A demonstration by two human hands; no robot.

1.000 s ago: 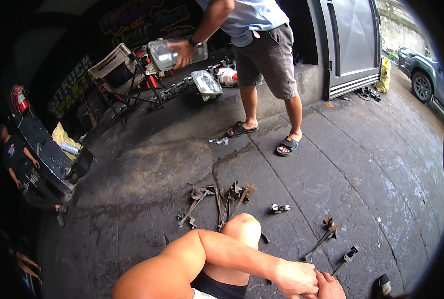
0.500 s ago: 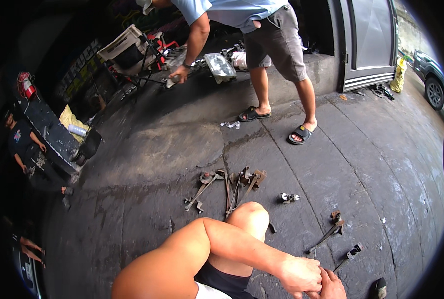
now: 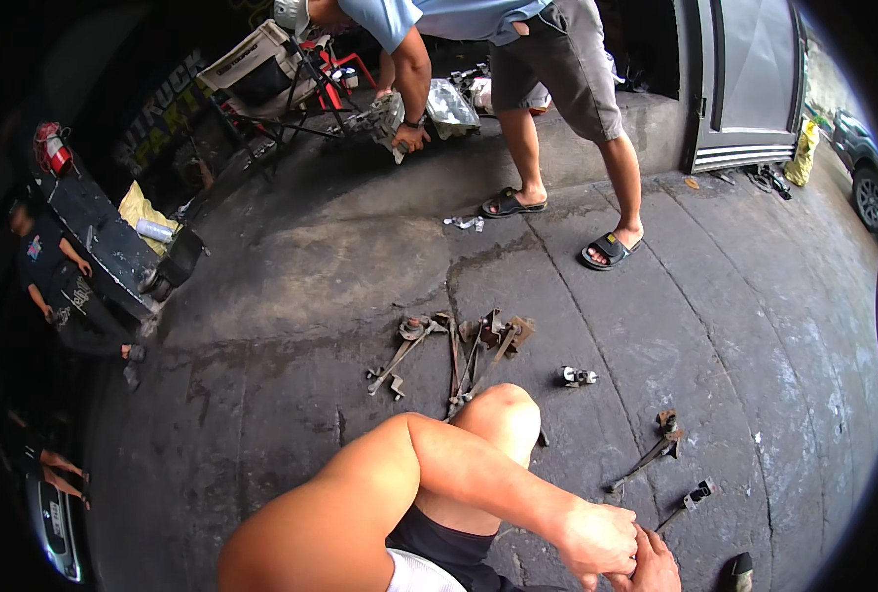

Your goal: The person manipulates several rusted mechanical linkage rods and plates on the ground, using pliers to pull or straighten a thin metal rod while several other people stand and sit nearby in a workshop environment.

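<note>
My left hand (image 3: 597, 540) reaches across from the lower left, its fingers bent and pressed against my right hand (image 3: 653, 565). Both hands meet low in the view, right of my bent knee. Whatever lies between the fingers, if anything, is hidden. Just beyond them on the pavement lies a thin rod with a dark block at its end (image 3: 694, 496). A rusty bracket with a rod (image 3: 664, 439) lies a little farther off. Past my knee rests a pile of rusty metal rod linkages (image 3: 478, 345), with a small silver and black part (image 3: 578, 377) to its right.
A co-worker in a blue shirt (image 3: 385, 20) bends over a raised concrete ledge (image 3: 646, 128), hands on a grey metal part (image 3: 388, 123). A folding chair (image 3: 247, 64) stands at the back left. Another person (image 3: 49, 261) is farther left. A dark object (image 3: 741, 570) lies at lower right.
The co-worker has brought a grey metal part into clear view, now held with both hands. My hands stay together in nearly the same place; the view has shifted slightly.
</note>
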